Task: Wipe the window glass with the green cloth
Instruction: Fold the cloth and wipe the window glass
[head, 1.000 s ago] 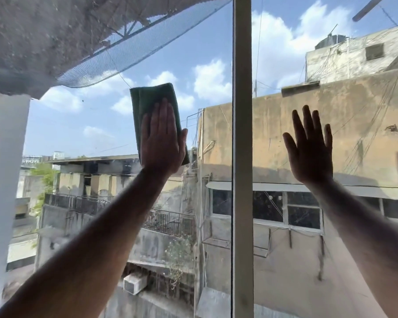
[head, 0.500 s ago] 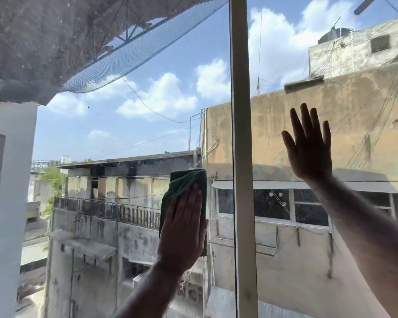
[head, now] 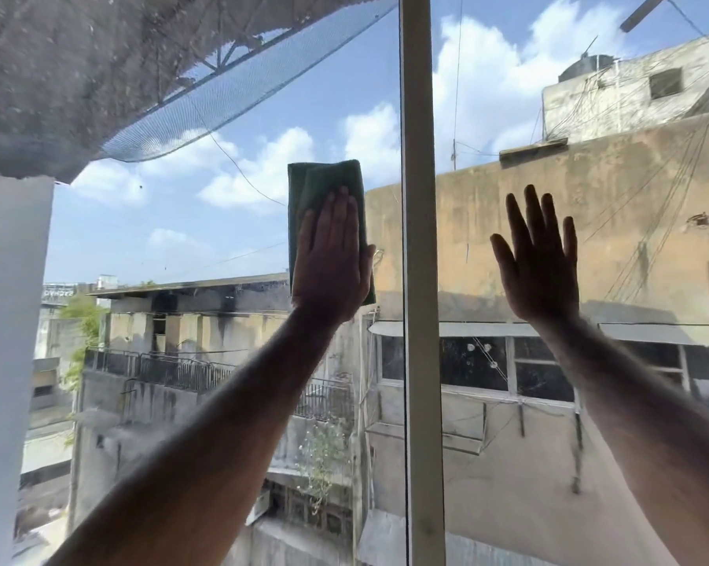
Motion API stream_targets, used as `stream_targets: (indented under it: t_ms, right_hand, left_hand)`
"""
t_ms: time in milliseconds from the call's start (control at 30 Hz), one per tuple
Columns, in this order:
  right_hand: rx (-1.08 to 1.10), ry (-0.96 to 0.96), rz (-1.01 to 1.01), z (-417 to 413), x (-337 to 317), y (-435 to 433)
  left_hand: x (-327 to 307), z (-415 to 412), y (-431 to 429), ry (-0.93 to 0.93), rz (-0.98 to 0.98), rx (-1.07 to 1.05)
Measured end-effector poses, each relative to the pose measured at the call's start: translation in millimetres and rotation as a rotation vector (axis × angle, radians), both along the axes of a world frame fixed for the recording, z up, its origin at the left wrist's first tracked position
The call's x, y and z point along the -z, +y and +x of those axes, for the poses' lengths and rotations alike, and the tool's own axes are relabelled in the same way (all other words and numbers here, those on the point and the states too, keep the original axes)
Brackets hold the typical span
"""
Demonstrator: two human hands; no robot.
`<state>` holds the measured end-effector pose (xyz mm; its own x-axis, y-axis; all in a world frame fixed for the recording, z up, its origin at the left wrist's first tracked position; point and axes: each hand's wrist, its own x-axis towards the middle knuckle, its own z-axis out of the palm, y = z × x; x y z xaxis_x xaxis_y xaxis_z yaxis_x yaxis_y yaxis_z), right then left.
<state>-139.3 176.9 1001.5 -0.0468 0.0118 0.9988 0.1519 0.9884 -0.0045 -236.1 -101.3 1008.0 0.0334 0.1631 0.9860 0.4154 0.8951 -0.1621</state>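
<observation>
- Mid-wipe right now: left hand [head: 333, 261] flat, fingers together, pressing the green cloth [head: 324, 185] against the window glass [head: 222, 247] at centre frame, just left of the white frame bar [head: 420, 279].
- Cloth folded into a tall pad, top part poking out above the fingertips, lower part hidden under the palm.
- Right hand [head: 538, 263] on the other pane, right of the bar, fingers spread wide, holding nothing. Probably just bracing; can't tell for sure if actually touching.
- Looks like plenty of glass left to cover; hazy, speckled patch at upper left of frame.
- Next move: keep palm pressure even, sweep in overlapping passes, stop short of bumping the bar.
</observation>
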Motion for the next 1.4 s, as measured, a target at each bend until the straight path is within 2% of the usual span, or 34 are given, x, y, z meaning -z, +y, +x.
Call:
stream_targets:
  t_ms: [200,300,400,533,633,767,967,1100,1200,1300,1400]
  right_hand:
    - [-0.005,-0.013,-0.011,3,-1,-2]
    - [-0.005,-0.023,-0.012,2,0,-3]
    - [-0.005,-0.013,-0.009,0,0,-1]
    - [-0.003,0.005,-0.002,-3,-1,1]
    - [0.006,-0.011,0.003,-4,2,1]
    - [0.001,0.002,0.010,-4,-2,6]
    - [0.018,-0.049,0.007,-1,-4,6]
    - [-0.058,-0.051,-0.025,18,2,-23]
    - [-0.226,0.015,0.114,39,31,-68]
    - [-0.467,-0.164,0.165,54,67,-131]
    - [-0.416,-0.369,0.031,49,82,-184]
  left_hand:
    - [174,-5,18,-0.030,-0.188,0.050]
    - [202,-8,5,-0.025,-0.297,0.040]
    - [158,-7,-7,0.025,-0.381,-0.007]
    - [48,-5,-15,0.072,-0.224,-0.029]
    - [-1,-3,-18,0.054,-0.165,-0.058]
    - [0,-4,-5,0.044,-0.081,-0.044]
    - [64,8,14,-0.083,-0.096,0.004]
    - [55,29,-1,-0.122,-0.155,0.001]
    - [36,46,-20,-0.147,-0.226,0.125]
    - [5,56,-36,-0.230,-0.214,0.255]
    - [-28,59,-47,-0.292,-0.224,0.307]
